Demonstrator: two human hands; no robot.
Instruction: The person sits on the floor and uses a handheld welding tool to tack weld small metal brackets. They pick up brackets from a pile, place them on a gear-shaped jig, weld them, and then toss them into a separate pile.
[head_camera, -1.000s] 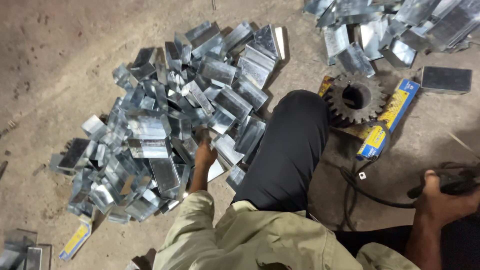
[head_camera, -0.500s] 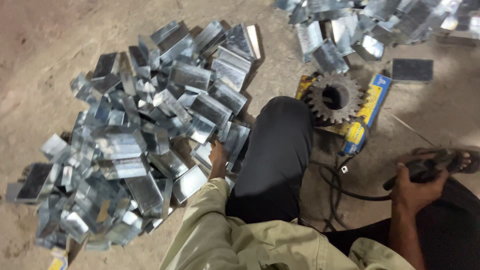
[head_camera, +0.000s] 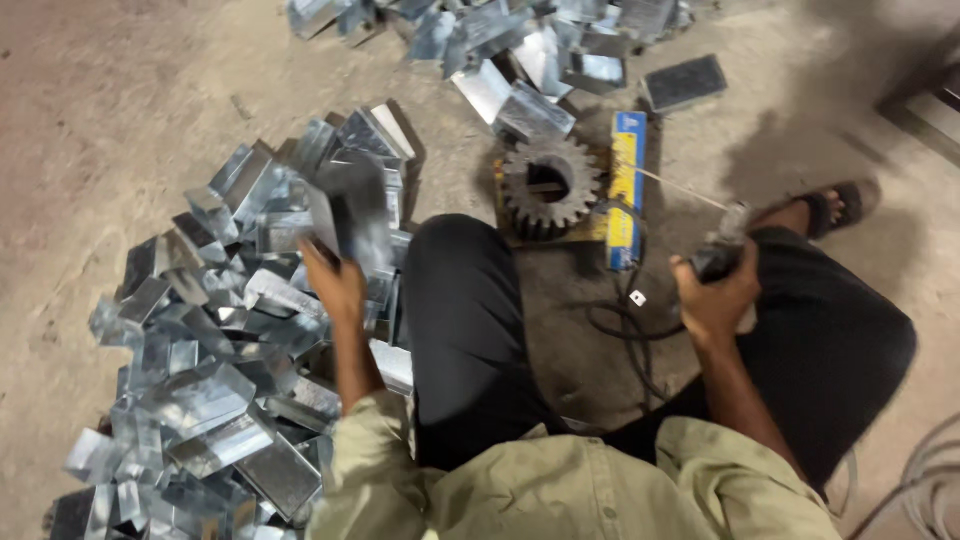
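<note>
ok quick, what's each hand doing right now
Left hand: closed on a folded sheet-metal piece, lifted above the pile.
Right hand: closed on a dark corded tool.

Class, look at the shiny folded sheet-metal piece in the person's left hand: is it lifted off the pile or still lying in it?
Lifted: the left hand holds the shiny folded sheet-metal piece raised above the pile of similar metal pieces.

Package: a long, narrow blue and yellow box (head_camera: 626, 190) lies on the floor (head_camera: 120, 120), just right of the toothed gear (head_camera: 549, 184).
Base sheet: a yellow flat piece (head_camera: 590, 228) shows under the gear, touching the box.
Screens, signs: none.
</note>
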